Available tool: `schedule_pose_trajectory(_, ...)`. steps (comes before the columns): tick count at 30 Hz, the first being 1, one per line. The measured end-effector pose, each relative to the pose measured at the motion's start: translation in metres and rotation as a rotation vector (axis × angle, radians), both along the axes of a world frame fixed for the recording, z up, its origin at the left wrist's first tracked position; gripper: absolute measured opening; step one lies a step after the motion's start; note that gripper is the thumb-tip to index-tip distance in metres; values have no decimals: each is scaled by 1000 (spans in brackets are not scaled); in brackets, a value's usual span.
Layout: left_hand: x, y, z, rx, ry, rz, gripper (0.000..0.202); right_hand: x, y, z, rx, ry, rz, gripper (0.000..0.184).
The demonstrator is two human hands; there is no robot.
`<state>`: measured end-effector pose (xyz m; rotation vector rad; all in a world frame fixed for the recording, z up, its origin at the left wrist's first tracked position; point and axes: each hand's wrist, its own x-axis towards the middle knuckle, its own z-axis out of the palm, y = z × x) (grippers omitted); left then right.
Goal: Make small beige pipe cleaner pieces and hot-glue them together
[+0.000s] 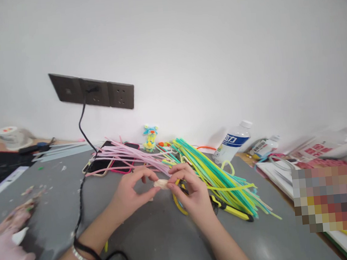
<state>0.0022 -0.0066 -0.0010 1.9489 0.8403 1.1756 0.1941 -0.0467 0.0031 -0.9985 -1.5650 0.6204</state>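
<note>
Both my hands meet over the middle of a grey table (158, 236). My left hand (130, 192) and my right hand (191, 189) pinch a small pale beige piece (161, 183) between their fingertips. Just behind them lie a bunch of pink pipe cleaners (127, 154) and a thicker bundle of green, teal and yellow pipe cleaners (216, 170). Under my right hand lies a yellow loop (177, 204), and beside the hand a yellow-handled tool (232, 210).
A black cable (80, 194) runs from the wall sockets (92, 90) across the table past my left wrist. Phones (103, 165), a small colourful figure (150, 137), a lying water bottle (232, 141), papers at right and a pink object (7, 245) at left surround the work spot.
</note>
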Motion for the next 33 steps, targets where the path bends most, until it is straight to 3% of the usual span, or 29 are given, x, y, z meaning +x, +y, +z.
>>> schedule_pose_trajectory(7, 1, 1, 1, 3, 13, -24, 6, -2, -2, 3, 80, -110, -48, 10)
schedule_pose_trajectory(21, 2, -1, 3, 58, -12, -31, 9, -2, -2, 2, 55, -137, -49, 9)
schedule_pose_trajectory(33, 0, 1, -5, 255, -31, -70, 25, -3, -3, 3, 33, -124, -27, 9)
